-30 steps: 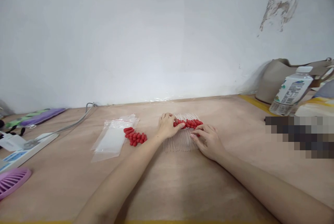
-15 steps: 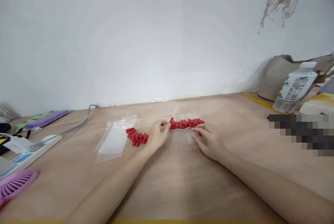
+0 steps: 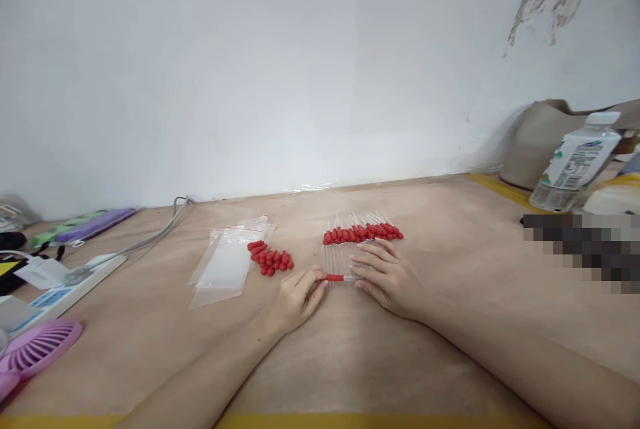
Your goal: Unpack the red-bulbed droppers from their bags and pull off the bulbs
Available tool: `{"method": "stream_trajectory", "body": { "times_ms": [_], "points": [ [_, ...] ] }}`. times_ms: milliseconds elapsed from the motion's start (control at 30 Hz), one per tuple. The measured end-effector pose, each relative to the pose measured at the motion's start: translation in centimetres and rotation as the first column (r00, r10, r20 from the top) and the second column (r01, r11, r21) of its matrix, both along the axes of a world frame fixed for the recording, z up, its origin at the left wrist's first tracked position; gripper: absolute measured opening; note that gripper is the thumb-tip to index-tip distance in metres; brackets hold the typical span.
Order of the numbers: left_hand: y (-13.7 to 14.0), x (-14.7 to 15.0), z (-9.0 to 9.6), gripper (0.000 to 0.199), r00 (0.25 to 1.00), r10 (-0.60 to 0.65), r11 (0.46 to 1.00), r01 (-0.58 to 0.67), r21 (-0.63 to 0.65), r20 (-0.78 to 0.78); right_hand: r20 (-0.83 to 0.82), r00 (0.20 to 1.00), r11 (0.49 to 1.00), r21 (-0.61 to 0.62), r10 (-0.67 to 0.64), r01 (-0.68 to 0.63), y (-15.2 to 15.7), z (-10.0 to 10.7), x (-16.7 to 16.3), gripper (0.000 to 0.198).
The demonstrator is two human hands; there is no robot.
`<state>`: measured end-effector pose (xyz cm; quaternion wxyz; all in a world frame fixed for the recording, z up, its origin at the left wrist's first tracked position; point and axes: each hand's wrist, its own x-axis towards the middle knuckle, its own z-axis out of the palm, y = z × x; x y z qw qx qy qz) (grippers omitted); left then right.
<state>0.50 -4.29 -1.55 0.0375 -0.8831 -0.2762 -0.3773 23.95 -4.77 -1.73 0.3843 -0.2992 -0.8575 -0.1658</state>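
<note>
The red bulb [image 3: 335, 278] we're pinching in our left hand [image 3: 299, 296]; our right hand [image 3: 393, 278], grip unclear, is covering clear tubes [image 3: 337, 258].

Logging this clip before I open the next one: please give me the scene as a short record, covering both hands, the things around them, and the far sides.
Left hand: pinching one end of a red piece
Right hand: fingers at or near that piece's clear end; exact grip unclear
Ahead of hands: row of red pieces across clear tubes
Left of row: red pile beside plastic bags
Far left: power strip, pink fan
Far right: bottle
</note>
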Motion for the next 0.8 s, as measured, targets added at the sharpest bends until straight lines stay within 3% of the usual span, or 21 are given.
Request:
{"method": "stream_trajectory", "body": {
  "times_ms": [200,333,500,800],
  "points": [
    [-0.3,1.3,0.6,0.036,0.999,0.007,0.999,-0.005,0.043,-0.05,-0.029,0.999,0.999,-0.02,0.04,-0.041,-0.4,-0.2,-0.5,0.015],
    [0.0,1.9,0.6,0.024,0.992,-0.098,0.988,0.106,0.11,-0.078,-0.033,0.997,0.997,-0.029,0.069,-0.07,-0.8,-0.3,-1.1,0.017],
    [0.1,1.9,0.5,0.022,0.99,-0.12,0.975,0.131,0.182,-0.069,-0.082,0.987,0.99,-0.022,0.136,-0.138,-0.5,-0.6,-1.4,0.015],
    [-0.5,1.7,1.1,0.017,0.982,-0.136,0.977,0.155,0.149,-0.13,-0.045,0.979,0.979,0.045,0.201,-0.199,-0.8,-0.4,-1.2,0.01]
  ]
}}
